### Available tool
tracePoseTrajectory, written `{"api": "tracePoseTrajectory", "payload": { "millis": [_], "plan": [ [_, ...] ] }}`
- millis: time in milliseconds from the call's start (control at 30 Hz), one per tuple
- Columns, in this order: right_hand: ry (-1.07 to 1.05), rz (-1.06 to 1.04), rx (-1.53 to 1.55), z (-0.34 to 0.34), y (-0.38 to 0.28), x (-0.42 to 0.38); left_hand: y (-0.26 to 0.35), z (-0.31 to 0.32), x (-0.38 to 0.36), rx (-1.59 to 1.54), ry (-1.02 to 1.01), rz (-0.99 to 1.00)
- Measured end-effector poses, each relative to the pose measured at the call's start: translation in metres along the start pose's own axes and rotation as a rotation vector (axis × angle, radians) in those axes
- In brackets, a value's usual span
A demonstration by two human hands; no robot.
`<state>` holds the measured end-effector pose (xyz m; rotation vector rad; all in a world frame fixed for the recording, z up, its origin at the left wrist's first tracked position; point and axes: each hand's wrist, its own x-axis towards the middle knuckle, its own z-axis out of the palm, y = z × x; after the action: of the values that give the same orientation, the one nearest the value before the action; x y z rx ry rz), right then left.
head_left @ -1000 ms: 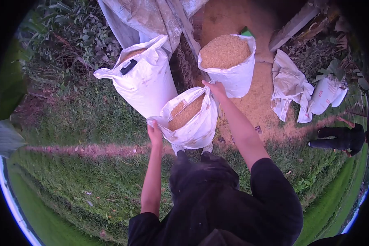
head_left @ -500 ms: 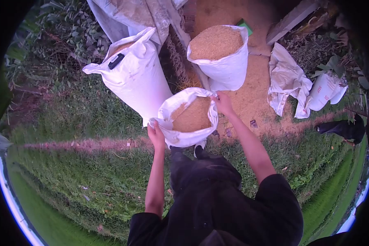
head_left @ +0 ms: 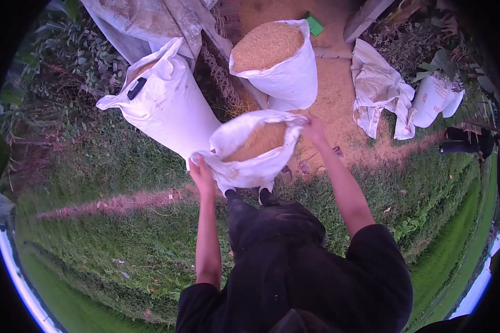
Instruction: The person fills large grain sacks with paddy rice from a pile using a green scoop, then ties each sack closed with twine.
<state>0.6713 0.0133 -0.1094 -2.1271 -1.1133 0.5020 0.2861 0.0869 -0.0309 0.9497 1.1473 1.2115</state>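
A white woven sack (head_left: pixel 250 176) stands just in front of my feet with its mouth pulled wide. Golden-brown grain (head_left: pixel 264 140), perhaps unhusked rice, shows inside. My left hand (head_left: pixel 202 175) is closed on the near-left part of the rim. On the far right side, my right hand (head_left: pixel 315 131) pinches the rim; its fingertips are partly blurred. Close beyond my left hand leans a taller filled white sack (head_left: pixel 175 102), with a small black object (head_left: pixel 137 88) on its top. Behind the held sack is another white sack (head_left: pixel 292 84), heaped with the same grain.
Grain lies spread over the ground (head_left: pixel 330 91). A green object (head_left: pixel 313 24) is beside the far sack. Crumpled sacking (head_left: pixel 375 83) and a printed white bag (head_left: pixel 429 101) lie right, near a wooden beam (head_left: pixel 366 19). A dark-clothed person (head_left: pixel 465 141) is at far right. Grey tarpaulin (head_left: pixel 150 25) hangs behind.
The held sack's mouth is stretched wider sideways, my hands farther apart. My right hand has moved right. The surroundings sit higher and tilted as the view shifted.
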Motion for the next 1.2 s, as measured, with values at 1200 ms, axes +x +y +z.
{"api": "tracePoseTrajectory", "payload": {
  "millis": [1200],
  "plan": [
    [-0.011,0.344,0.580,-0.033,-0.041,-0.060,0.003,-0.070,0.020,0.189,0.155,-0.018]
  ]
}}
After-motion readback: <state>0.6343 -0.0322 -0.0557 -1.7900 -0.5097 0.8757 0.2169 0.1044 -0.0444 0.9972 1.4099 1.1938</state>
